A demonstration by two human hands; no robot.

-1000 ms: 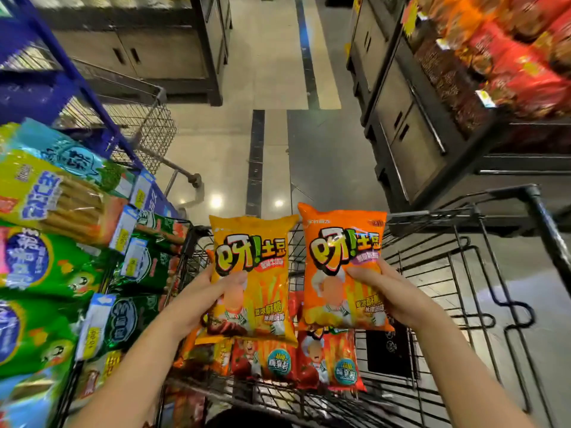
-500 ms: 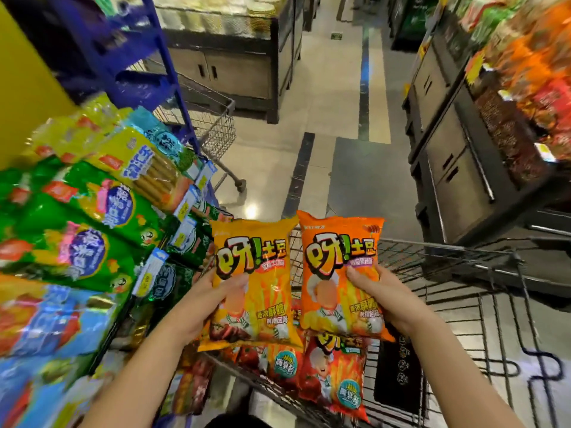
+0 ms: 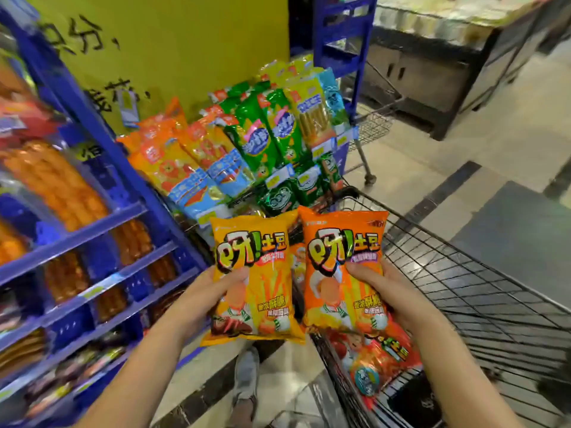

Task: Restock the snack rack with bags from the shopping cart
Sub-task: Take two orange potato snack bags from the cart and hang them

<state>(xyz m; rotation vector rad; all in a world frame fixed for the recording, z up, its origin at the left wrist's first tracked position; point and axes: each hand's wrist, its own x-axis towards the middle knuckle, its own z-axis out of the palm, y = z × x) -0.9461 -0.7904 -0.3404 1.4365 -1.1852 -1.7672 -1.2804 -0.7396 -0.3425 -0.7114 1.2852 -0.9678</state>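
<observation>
My left hand (image 3: pixel 204 296) grips a yellow snack bag (image 3: pixel 256 276) by its left edge, thumb across the front. My right hand (image 3: pixel 392 299) grips an orange snack bag (image 3: pixel 341 270) by its right edge. Both bags are upright, side by side, above the near left corner of the black wire shopping cart (image 3: pixel 469 291). More red and orange bags (image 3: pixel 380 359) lie in the cart below my right hand. The snack rack (image 3: pixel 247 143) holds green, orange and blue bags just beyond the two held bags.
A blue shelf unit (image 3: pixel 92 267) with packaged sausages fills the left side. A yellow panel (image 3: pixel 185 41) stands behind the rack. A second wire cart (image 3: pixel 377 118) is parked past the rack. A dark display counter (image 3: pixel 448 72) lines the far aisle. My shoe (image 3: pixel 245 378) is on the tiled floor.
My view has swung left, bringing the blue shelves and yellow panel into sight. Both hands keep their bags, now lifted over the cart's left corner nearer the rack.
</observation>
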